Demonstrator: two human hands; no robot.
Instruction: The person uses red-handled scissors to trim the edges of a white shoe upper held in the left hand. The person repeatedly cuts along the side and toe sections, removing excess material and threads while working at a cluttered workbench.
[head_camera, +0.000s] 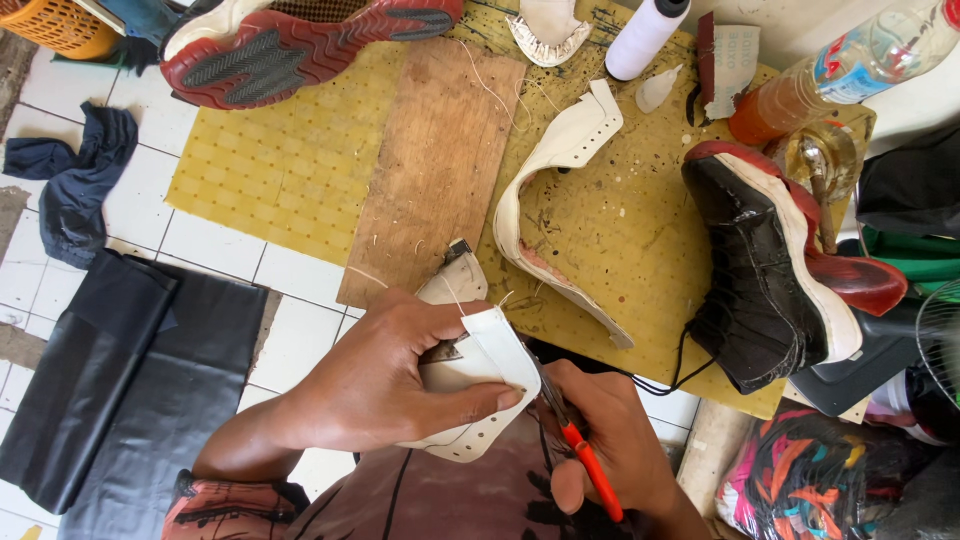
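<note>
— Your right hand (610, 450) is clamped round a red-handled tool (585, 462). Why so close?
— Its tip meets the white leather piece (485, 385), just below the wooden board (435, 160); your left hand (385, 375) pinches that piece, steadying its edge.

At the upper right of the frame we see a clear plastic bottle (850, 75) lying tilted, orange liquid inside, wrapped in a blue and white label (850, 62). Just left of it stands a small grey-white printed card (738, 60), partly curled.
</note>
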